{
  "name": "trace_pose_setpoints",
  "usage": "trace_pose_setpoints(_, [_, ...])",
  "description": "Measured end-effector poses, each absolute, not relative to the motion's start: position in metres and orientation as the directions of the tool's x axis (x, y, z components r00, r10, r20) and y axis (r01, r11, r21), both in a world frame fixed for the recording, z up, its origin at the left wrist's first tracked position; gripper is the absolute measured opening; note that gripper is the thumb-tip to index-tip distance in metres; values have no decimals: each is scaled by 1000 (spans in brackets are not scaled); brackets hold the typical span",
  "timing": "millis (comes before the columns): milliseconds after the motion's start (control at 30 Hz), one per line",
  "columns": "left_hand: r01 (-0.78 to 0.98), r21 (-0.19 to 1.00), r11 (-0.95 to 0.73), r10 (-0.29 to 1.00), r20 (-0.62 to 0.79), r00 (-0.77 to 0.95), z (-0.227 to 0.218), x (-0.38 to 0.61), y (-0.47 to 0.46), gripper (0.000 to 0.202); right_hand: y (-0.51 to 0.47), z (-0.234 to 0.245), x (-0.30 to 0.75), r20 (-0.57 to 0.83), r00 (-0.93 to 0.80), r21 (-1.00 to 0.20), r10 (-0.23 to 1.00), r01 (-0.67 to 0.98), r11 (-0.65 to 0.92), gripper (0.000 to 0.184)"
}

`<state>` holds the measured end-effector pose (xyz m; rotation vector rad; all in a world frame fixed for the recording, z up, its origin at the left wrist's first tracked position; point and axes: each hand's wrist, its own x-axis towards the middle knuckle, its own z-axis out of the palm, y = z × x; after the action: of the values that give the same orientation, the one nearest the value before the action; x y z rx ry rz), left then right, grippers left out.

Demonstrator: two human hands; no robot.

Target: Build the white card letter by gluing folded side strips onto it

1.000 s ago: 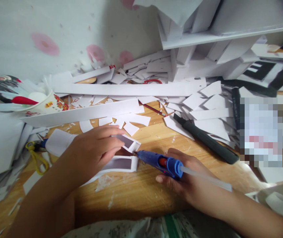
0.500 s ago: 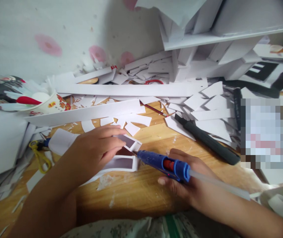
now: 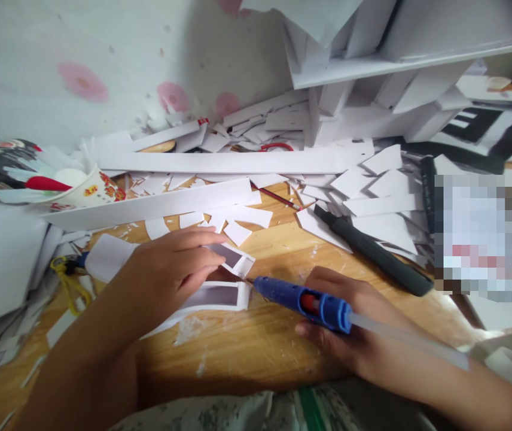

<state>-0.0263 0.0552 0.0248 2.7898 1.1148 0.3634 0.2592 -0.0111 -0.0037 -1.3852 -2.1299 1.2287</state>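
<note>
My right hand (image 3: 350, 311) is closed around a blue hot glue gun (image 3: 280, 293), with a long translucent glue stick (image 3: 408, 336) out of its back end. The nozzle points left, at the corner of a small white foam-board piece (image 3: 242, 294) with dark window-like openings. My left hand (image 3: 161, 266) lies over this piece and holds it against the table, fingers reaching along its upper strip. The thumb and the piece's left part are hidden behind that hand.
A black utility knife (image 3: 377, 254) lies at right on foam-board scraps. A paper cup (image 3: 90, 188) holding tools stands at left. Yellow-handled scissors (image 3: 70, 287) lie by my left forearm. Long white strips (image 3: 157, 203) cross the wooden table. A white board structure (image 3: 350, 114) stands at the back right.
My right hand has drawn the glue gun slightly right, away from the foam-board piece's corner. My left hand keeps its place on the piece.
</note>
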Motion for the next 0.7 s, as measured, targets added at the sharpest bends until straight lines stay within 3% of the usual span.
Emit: trace_pose_setpoints(700, [660,188,-728,685,152,712,25,-25,56,25,-4,-2,250,-201,-505,-781,839,600,174,7])
